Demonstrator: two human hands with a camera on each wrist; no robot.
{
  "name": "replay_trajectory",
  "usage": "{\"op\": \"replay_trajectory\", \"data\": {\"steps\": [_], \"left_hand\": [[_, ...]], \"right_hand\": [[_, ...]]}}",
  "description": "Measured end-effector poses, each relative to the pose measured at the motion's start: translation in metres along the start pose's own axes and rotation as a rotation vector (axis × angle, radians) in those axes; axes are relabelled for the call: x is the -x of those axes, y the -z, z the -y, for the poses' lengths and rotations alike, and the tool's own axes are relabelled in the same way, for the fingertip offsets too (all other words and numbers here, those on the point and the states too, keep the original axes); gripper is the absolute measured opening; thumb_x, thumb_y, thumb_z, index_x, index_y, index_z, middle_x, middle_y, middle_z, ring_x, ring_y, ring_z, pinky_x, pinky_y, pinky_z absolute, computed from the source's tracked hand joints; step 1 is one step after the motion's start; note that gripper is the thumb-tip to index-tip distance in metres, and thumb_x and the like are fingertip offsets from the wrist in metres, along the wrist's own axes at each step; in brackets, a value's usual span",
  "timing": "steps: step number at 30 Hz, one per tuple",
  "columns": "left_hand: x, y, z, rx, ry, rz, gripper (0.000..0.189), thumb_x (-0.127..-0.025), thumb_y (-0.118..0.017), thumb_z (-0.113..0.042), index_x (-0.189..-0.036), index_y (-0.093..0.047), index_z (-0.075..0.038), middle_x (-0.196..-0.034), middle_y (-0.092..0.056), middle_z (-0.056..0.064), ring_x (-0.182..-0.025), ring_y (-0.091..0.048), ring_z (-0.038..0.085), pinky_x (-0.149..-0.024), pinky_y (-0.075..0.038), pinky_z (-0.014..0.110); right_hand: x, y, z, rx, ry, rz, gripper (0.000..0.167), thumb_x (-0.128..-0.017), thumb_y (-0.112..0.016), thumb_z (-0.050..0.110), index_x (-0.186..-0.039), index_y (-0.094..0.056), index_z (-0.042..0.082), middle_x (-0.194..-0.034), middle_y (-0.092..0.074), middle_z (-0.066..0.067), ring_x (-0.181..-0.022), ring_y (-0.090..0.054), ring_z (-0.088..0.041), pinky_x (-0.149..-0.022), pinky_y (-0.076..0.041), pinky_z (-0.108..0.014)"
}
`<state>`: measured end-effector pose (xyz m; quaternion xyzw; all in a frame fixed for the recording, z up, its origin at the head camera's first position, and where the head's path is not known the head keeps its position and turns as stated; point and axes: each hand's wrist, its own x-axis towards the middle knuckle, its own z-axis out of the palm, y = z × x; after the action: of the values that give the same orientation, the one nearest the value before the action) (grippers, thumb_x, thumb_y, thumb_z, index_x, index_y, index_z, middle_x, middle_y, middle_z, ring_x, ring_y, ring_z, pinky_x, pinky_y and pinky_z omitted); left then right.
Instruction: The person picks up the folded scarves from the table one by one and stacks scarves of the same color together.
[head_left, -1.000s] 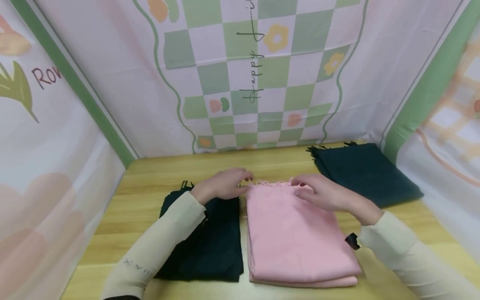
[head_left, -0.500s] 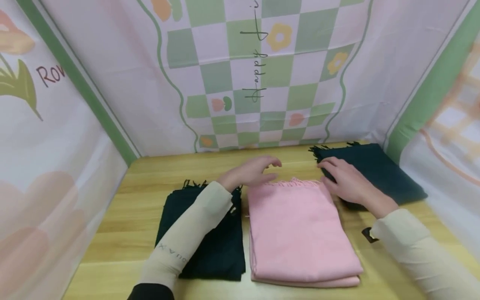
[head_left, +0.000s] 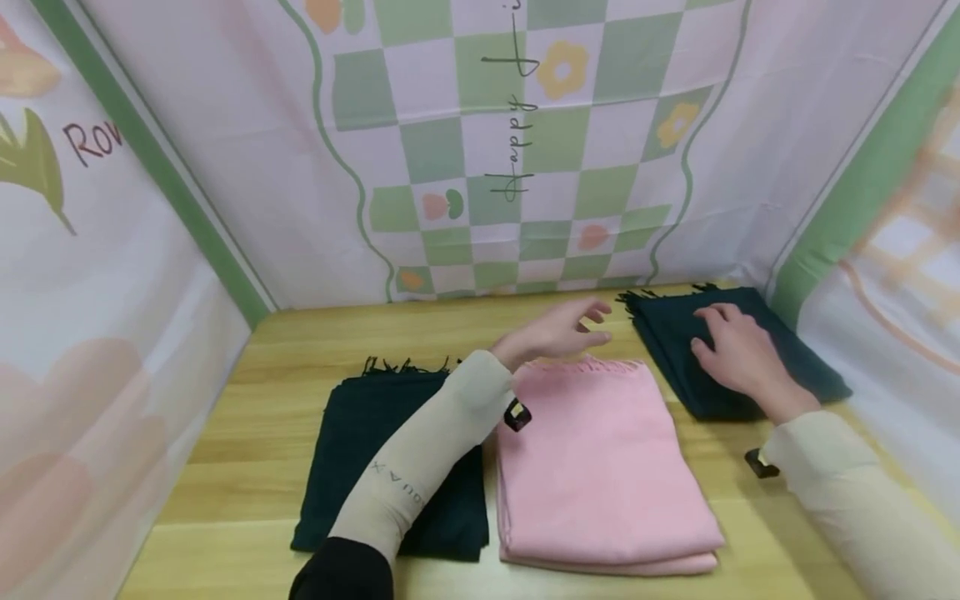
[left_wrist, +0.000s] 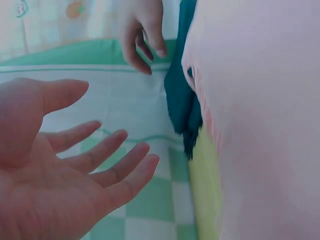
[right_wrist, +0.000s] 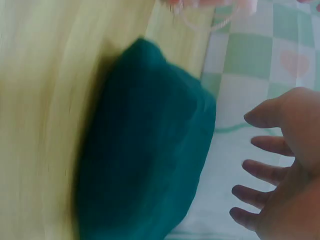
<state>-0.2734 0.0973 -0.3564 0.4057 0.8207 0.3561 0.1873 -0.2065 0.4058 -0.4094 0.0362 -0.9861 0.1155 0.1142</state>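
A folded pink scarf [head_left: 600, 467] with a fringed far edge lies in the middle of the table. Above that fringe hovers my left hand [head_left: 558, 332], fingers spread and holding nothing; the left wrist view shows its palm [left_wrist: 55, 185] apart from the cloth. At the back right lies a folded dark green scarf [head_left: 806, 367], fringe toward the wall. My right hand [head_left: 738, 350] is over this scarf with nothing in its grasp, and the right wrist view shows the fingers [right_wrist: 265, 172] spread above the cloth. A second dark green folded scarf [head_left: 352, 450] lies left, partly behind my left forearm.
The wooden table [head_left: 225, 467] meets a printed checkered cloth wall [head_left: 555, 167] at the back. Cloth walls with green bands also close in the left side [head_left: 90, 333] and the right side [head_left: 885, 317].
Both hands have left the pink scarf's fringed edge and moved right. My right hand is now over the back-right green scarf, my left above the pink fringe. The scarves have stayed in place.
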Motion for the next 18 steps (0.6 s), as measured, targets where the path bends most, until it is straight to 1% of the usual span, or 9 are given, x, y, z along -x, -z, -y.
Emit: {"op": "replay_trajectory", "data": {"steps": [2,4,7,8,10,12,14,15,18], "left_hand": [[-0.008,-0.007,-0.003,0.062,0.025,-0.008,0.052,-0.106,-0.058,-0.031,-0.153,-0.042,-0.015,-0.151,-0.049,0.006,-0.128,-0.057,0.019,-0.102,-0.048,0.026],[-0.017,-0.014,-0.006,0.110,0.055,-0.033,0.054,-0.106,-0.059,-0.032,-0.154,-0.040,-0.016,-0.151,-0.049,0.006,-0.127,-0.057,0.020,-0.100,-0.049,0.027],[-0.029,-0.025,-0.009,0.185,0.131,-0.072,0.060,-0.105,-0.059,-0.037,-0.157,-0.036,-0.019,-0.151,-0.049,0.003,-0.130,-0.055,0.017,-0.101,-0.049,0.030],[-0.033,-0.029,-0.010,0.235,0.164,-0.085,0.062,-0.104,-0.061,-0.037,-0.158,-0.034,-0.020,-0.151,-0.049,0.001,-0.129,-0.055,0.017,-0.101,-0.050,0.031],[-0.041,-0.036,-0.012,0.371,0.229,-0.098,0.067,-0.103,-0.062,-0.038,-0.159,-0.031,-0.021,-0.153,-0.048,0.000,-0.130,-0.056,0.017,-0.103,-0.050,0.034],[-0.048,-0.042,-0.014,0.536,0.295,-0.109,0.072,-0.102,-0.065,-0.036,-0.161,-0.028,-0.020,-0.157,-0.043,0.001,-0.132,-0.055,0.019,-0.103,-0.051,0.037],[-0.055,-0.048,-0.015,0.711,0.354,-0.105,0.077,-0.101,-0.068,-0.031,-0.163,-0.025,-0.019,-0.159,-0.040,0.003,-0.136,-0.053,0.021,-0.106,-0.050,0.041],[-0.058,-0.051,-0.015,0.765,0.385,-0.101,0.079,-0.100,-0.069,-0.029,-0.163,-0.023,-0.020,-0.160,-0.037,0.001,-0.139,-0.050,0.022,-0.107,-0.049,0.041],[-0.067,-0.059,-0.015,0.849,0.461,-0.097,0.080,-0.099,-0.071,-0.027,-0.163,-0.023,-0.022,-0.163,-0.033,-0.001,-0.144,-0.043,0.027,-0.104,-0.051,0.042]], "right_hand": [[0.000,0.002,-0.010,-0.005,-0.041,-0.008,0.051,-0.098,-0.059,0.012,-0.139,-0.043,-0.015,-0.138,-0.035,-0.045,-0.116,-0.039,-0.065,-0.092,-0.035,-0.076],[-0.001,0.005,-0.021,-0.009,-0.072,-0.002,0.053,-0.098,-0.056,0.012,-0.140,-0.040,-0.017,-0.137,-0.033,-0.046,-0.114,-0.038,-0.066,-0.091,-0.034,-0.077],[-0.002,0.009,-0.041,-0.004,-0.097,0.015,0.056,-0.099,-0.055,0.014,-0.140,-0.037,-0.021,-0.136,-0.031,-0.049,-0.113,-0.037,-0.068,-0.091,-0.033,-0.078],[-0.003,0.010,-0.047,-0.003,-0.100,0.018,0.057,-0.099,-0.055,0.014,-0.139,-0.036,-0.022,-0.135,-0.031,-0.050,-0.112,-0.036,-0.069,-0.092,-0.032,-0.078],[-0.003,0.010,-0.060,-0.002,-0.108,0.027,0.058,-0.099,-0.055,0.013,-0.137,-0.035,-0.027,-0.132,-0.030,-0.053,-0.113,-0.035,-0.069,-0.094,-0.031,-0.078],[-0.002,0.009,-0.072,-0.007,-0.108,0.035,0.059,-0.099,-0.055,0.013,-0.133,-0.034,-0.031,-0.129,-0.030,-0.055,-0.113,-0.034,-0.069,-0.095,-0.031,-0.077],[-0.002,0.007,-0.082,-0.020,-0.118,0.060,0.061,-0.100,-0.054,0.014,-0.131,-0.032,-0.034,-0.127,-0.029,-0.058,-0.115,-0.032,-0.069,-0.097,-0.030,-0.076],[-0.002,0.007,-0.086,-0.029,-0.127,0.080,0.063,-0.101,-0.054,0.015,-0.131,-0.031,-0.035,-0.127,-0.028,-0.059,-0.116,-0.031,-0.069,-0.098,-0.029,-0.075],[-0.002,0.005,-0.095,-0.050,-0.158,0.146,0.067,-0.103,-0.052,0.021,-0.130,-0.028,-0.036,-0.127,-0.027,-0.060,-0.116,-0.032,-0.070,-0.098,-0.031,-0.075]]}}
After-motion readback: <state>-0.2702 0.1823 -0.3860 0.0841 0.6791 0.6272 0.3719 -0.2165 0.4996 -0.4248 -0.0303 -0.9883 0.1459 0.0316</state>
